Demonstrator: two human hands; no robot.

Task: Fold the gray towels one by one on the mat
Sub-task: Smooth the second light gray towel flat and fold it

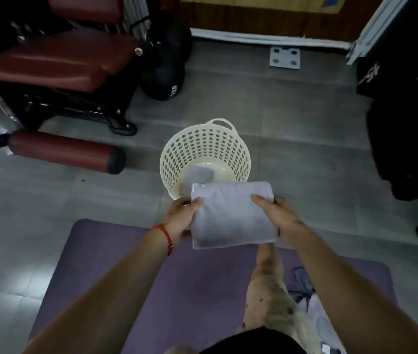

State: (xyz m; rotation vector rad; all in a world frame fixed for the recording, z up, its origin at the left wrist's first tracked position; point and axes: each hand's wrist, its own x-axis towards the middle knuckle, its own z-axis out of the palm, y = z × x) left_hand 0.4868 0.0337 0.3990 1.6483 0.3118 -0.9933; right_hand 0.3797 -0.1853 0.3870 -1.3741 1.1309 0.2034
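The towel is showing as a pale gray, soft-looking slab folded into a thick rectangle with rounded edges and a lighter hem along its far left corner. Both hands are clamping it in the air, above the far end of the mat and just short of the basket. The left hand is gripping the left edge, thumb lying on top and fingers tucked beneath; a red cord is circling that wrist. The right hand is gripping the right edge the same way, thumb stretching across the top face.

The basket is standing on the floor, round, cream plastic, pierced with rows of oval holes and carrying a loop handle on its far rim. A second towel, folded small, is lying inside against the near-left wall. The mat is looking purple, flat and matte with rounded corners. More gray cloth is lying rumpled on its right side. The floor is showing large gray tiles.
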